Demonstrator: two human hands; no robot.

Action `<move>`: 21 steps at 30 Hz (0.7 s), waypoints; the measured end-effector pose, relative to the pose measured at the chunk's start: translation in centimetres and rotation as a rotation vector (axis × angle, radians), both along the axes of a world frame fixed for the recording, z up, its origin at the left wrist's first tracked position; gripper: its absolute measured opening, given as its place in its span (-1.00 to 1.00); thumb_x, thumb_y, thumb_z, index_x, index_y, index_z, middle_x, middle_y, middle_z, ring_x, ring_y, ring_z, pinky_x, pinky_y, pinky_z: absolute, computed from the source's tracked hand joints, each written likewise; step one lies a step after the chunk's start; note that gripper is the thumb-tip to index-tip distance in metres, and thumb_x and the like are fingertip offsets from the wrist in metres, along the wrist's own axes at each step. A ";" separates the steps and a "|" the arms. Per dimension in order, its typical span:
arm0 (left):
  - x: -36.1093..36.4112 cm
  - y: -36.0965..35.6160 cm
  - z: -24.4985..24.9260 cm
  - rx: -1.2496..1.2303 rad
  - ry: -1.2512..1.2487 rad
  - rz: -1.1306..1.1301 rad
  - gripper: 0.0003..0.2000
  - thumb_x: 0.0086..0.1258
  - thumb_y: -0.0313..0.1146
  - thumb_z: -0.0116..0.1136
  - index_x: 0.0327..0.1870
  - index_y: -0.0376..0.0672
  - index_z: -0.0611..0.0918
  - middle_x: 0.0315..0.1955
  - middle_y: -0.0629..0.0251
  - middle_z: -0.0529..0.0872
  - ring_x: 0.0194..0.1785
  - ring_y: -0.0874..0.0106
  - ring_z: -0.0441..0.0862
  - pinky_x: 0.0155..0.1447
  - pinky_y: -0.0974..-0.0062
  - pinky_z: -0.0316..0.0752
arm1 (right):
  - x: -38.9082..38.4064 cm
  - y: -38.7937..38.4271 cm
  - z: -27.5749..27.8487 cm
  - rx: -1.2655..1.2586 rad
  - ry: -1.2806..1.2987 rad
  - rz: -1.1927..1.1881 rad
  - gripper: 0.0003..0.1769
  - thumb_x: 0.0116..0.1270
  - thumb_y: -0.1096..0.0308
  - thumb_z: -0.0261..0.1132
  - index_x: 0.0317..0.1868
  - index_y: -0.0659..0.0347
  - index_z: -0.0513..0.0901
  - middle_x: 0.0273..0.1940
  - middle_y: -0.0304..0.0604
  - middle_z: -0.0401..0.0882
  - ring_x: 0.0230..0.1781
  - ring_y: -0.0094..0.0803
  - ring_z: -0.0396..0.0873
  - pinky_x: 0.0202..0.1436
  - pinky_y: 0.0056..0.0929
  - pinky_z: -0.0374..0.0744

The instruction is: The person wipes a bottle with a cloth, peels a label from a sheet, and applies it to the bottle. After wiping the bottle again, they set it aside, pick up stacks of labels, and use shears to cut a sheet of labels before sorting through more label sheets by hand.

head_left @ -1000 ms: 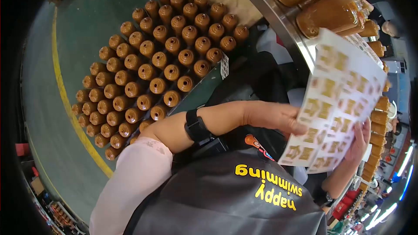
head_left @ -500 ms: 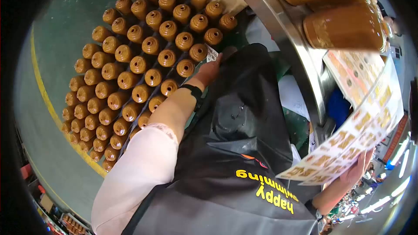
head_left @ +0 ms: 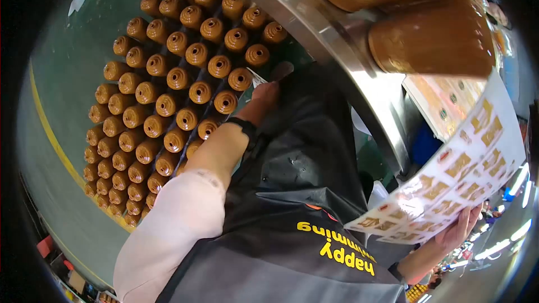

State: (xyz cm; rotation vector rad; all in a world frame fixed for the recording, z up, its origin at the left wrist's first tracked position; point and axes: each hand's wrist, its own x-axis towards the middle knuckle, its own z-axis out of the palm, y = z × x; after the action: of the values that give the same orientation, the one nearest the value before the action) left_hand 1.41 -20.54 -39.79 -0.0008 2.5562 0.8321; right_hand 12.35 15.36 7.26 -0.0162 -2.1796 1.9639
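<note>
My right hand (head_left: 461,229) grips the lower edge of a large white decal sheet (head_left: 449,182) printed with rows of gold-brown pictures and small red marks. The sheet is bent and tilted, its printed face toward me. My left hand (head_left: 266,94), below a black wristband, is lowered beside my black apron (head_left: 303,163). Its fingers are mostly hidden and look closed on a printed slip (head_left: 257,78), of which only a pale edge shows. Close by stand glossy brown bottles (head_left: 240,79) with ridged shoulders and a small hole on top.
Many more brown bottles (head_left: 147,93) stand in rows on the green floor, inside a yellow line (head_left: 50,129). A curved metal table edge (head_left: 337,39) runs at the right. On it are large brown jars (head_left: 432,36) and another printed sheet (head_left: 432,98).
The view has shifted, and the table jars look larger. The decal sheet in my right hand has turned so more of its face shows. My left hand has moved slightly down and left in view.
</note>
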 end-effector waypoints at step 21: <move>19.2 -5.0 53.9 0.055 0.814 -0.095 -0.95 0.14 -0.53 0.11 -0.40 -0.29 0.58 -0.61 0.07 0.54 -0.57 0.20 0.52 -0.41 0.38 0.40 | -0.3 -8.5 -3.7 -0.024 0.086 0.253 -0.70 0.36 0.58 0.12 0.09 0.33 0.42 -0.09 -0.19 0.58 -0.12 -0.58 0.52 0.01 -0.56 0.50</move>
State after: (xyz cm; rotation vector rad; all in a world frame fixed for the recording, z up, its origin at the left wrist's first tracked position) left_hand 20.66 -25.53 14.10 0.5836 3.2313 1.0112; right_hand 12.09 6.90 3.60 0.3501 -2.1946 2.0760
